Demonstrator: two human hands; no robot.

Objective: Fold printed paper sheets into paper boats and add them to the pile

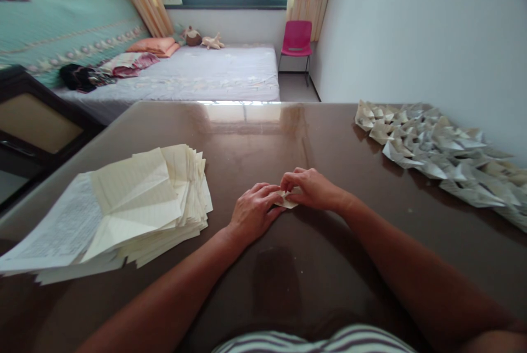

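A small piece of folded cream paper (289, 204) lies at the middle of the brown table, between my two hands. My left hand (256, 207) presses on its left side, with the fingers closed against it. From the right, my right hand (312, 188) pinches the same paper with bent fingers and thumb. Much of the paper is hidden under the fingers, so its full shape does not show. Off to the left of my left hand sits a stack of loose paper sheets (135, 194), with a creased lined sheet on top.
Rows of folded paper boats (428, 147) stand along the table's right side near the wall. The glossy brown table (247, 161) ends at a far edge before a bed (230, 73). A pink chair (297, 40) stands at the back, and a dark cabinet (37, 117) at the left.
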